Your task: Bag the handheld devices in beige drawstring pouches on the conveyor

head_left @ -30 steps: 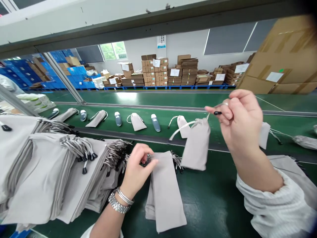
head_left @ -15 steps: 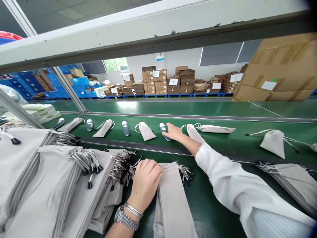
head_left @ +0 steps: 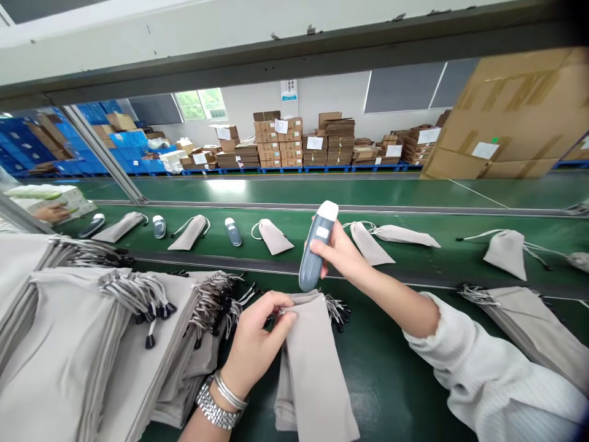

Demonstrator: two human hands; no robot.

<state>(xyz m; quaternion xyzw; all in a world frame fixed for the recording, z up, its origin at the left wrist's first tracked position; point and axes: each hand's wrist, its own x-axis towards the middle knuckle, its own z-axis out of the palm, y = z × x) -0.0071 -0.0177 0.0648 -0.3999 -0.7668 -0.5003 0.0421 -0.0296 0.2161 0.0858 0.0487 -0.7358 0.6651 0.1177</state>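
Observation:
My right hand (head_left: 335,248) is closed round an oblong blue-grey ribbed device (head_left: 311,261) with a white end and a small white label. The device is raised off the green conveyor belt, tilted, its white end up. Below it, my left hand (head_left: 264,334) pinches the top edge of a grey drawstring pouch (head_left: 317,362), thumb and forefinger at the pouch's opening. That pouch lies on top of other pouches, and its cords with black tips stick out at the right. Exactly how deep the left fingertips sit is hidden.
Stacks of grey pouches (head_left: 69,350) lie at the left, another stack (head_left: 538,325) at the right. Along the belt (head_left: 216,236) are filled pouches (head_left: 275,238) and similar devices (head_left: 233,232). A metal beam (head_left: 257,58) crosses above. Another person's hand (head_left: 53,213) is at the far left.
My right hand has lifted the blue-grey device off the belt and brought it nearer, above the pouch. My left hand's fingers now pinch the pouch's top edge.

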